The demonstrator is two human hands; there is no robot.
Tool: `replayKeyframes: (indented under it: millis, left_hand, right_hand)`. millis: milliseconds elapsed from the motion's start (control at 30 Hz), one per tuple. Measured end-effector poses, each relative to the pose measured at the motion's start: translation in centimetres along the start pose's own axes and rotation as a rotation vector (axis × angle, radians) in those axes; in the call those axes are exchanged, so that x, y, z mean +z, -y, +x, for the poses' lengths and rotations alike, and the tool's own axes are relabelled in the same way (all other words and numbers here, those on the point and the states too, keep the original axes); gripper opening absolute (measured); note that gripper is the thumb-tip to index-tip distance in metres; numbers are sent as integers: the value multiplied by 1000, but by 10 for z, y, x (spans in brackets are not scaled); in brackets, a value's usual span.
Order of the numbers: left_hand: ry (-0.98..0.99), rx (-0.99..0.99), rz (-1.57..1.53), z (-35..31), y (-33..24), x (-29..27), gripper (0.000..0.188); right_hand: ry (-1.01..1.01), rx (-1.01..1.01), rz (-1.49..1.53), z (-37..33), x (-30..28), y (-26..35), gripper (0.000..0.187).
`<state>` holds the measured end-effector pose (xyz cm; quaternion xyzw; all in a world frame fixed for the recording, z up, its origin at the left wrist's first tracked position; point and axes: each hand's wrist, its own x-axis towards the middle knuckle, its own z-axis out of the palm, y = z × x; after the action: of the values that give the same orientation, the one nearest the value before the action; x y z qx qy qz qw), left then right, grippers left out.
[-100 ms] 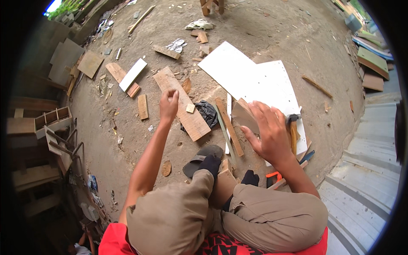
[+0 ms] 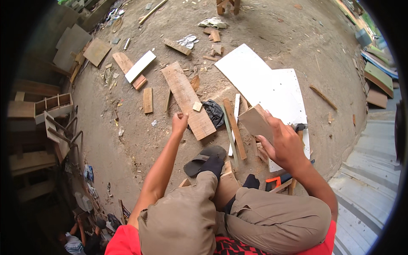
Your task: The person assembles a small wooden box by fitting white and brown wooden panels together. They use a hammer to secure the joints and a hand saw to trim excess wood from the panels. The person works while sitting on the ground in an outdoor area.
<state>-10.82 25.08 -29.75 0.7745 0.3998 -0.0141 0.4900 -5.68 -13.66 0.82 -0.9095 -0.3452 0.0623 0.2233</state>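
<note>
Outdoors, we look past bent knees in brown trousers [image 2: 178,212] and a dark sandal [image 2: 193,166] to the person's right hand [image 2: 287,145], its thumb and fingers gripping the edge of a tilted brown board [image 2: 255,122]. Across from it, we find the left hand [image 2: 180,123] with fingers curled closed beside a long plank [image 2: 182,93], though we cannot tell whether they pinch anything small. Beyond the held board, we see white panels [image 2: 278,91] overlapping on the dirt ground [image 2: 131,144], and farthest off, a wooden stand [image 2: 228,7].
</note>
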Motion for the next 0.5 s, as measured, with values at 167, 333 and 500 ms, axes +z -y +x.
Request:
replayKeyframes:
  millis: [167,333,500]
  left_hand:
    - [-10,-523,-193,-47,73,73,77]
    - [87,-646,-414,-34,50,86,54]
    - [-117,-442,-296,-29,40,95,44]
  right_hand:
    - [233,108,177,28,-31,-4,45]
    - [148,33,56,60,-43,21,49]
    - [54,-29,-5,62,-22,22,53]
